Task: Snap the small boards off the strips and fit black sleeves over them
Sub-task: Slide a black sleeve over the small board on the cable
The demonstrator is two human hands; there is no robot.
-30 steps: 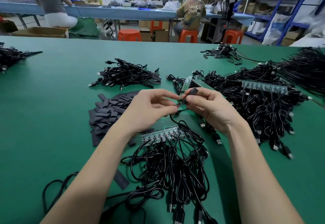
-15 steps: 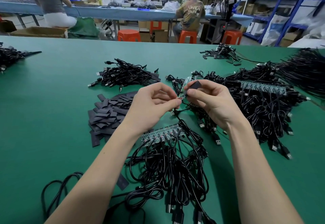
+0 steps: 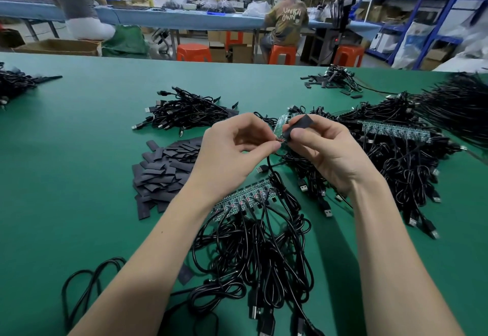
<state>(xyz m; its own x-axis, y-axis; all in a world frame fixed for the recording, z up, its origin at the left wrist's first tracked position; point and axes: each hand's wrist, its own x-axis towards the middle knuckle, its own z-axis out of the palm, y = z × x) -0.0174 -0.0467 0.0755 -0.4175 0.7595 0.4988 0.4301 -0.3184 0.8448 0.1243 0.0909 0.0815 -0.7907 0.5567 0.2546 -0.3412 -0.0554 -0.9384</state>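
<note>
Your right hand (image 3: 327, 151) pinches a black sleeve (image 3: 299, 126) above the surface (image 3: 79, 177). The sleeve's long side tilts up and to the right, and its low end points down-left at a small board (image 3: 280, 139). Your left hand (image 3: 232, 156) seems to pinch that tiny board by its cable; it is too small to be sure. A strip of boards (image 3: 245, 198) lies below your hands, running up to the right. A pile of sleeves (image 3: 169, 166) lies to the left. The surface is green. Two people sit on stools at a blue table (image 3: 184, 19) far behind.
</note>
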